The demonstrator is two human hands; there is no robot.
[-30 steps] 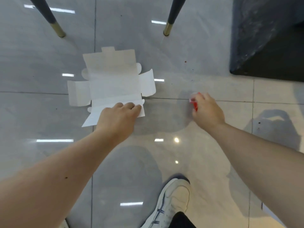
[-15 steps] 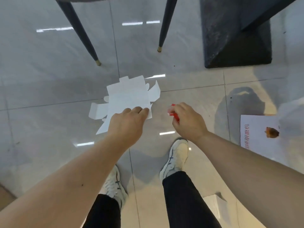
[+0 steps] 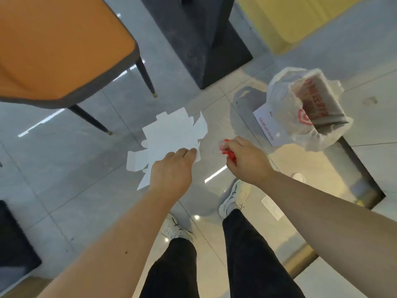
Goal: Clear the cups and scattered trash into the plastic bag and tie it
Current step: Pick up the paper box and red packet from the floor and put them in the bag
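Observation:
My left hand (image 3: 171,171) grips the near edge of a flattened white cardboard box (image 3: 169,136), held above the floor. My right hand (image 3: 247,160) is closed on a small red and clear wrapper (image 3: 227,148). To the right, a translucent white plastic bag (image 3: 285,108) with red print stands open on the floor with a printed carton (image 3: 315,100) inside. A white sheet with red text (image 3: 265,123) lies on the floor partly under the bag.
An orange chair (image 3: 60,44) with dark legs stands at the left. A dark table pedestal (image 3: 199,39) is ahead, a yellow seat (image 3: 290,20) at top right. A small paper slip (image 3: 271,207) lies on the tiles near my right shoe (image 3: 234,197).
I have stood up from the floor, lifting the flat box and the red wrapper. The view has swung so the chair seat and the plastic bag have come into sight.

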